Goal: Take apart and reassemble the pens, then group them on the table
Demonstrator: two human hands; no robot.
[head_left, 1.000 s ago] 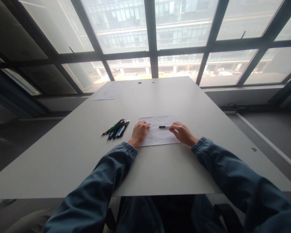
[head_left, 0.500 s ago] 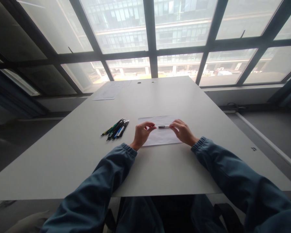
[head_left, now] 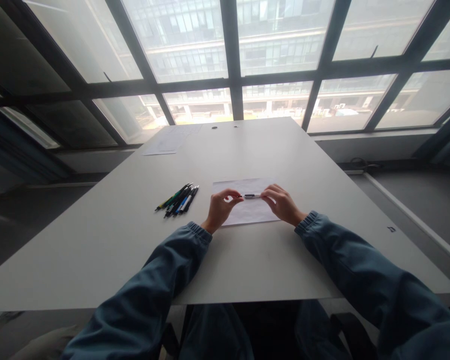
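A dark pen [head_left: 250, 196] with a lighter barrel is held level above a white sheet of paper [head_left: 247, 215]. My right hand [head_left: 283, 204] pinches its right end between thumb and fingers. At the pen's opposite end, my left hand [head_left: 221, 207] is closed in a pinch on a small pen part, mostly hidden by the fingertips. That part meets the pen's left end; whether the two are joined I cannot tell. Left of my hands, several pens [head_left: 178, 200] with black, green, yellow and blue parts lie in a loose pile.
The white table [head_left: 108, 250] reaches toward a large framed window. More papers [head_left: 165, 142] lie at its far left. A round dark spot [head_left: 214, 128] is near the far edge, and a small dark mark [head_left: 391, 229] lies near the right edge.
The gap between my left fingertips and the pen has closed. My left hand has shifted slightly right to the pen's end, while my right hand keeps its pinch.
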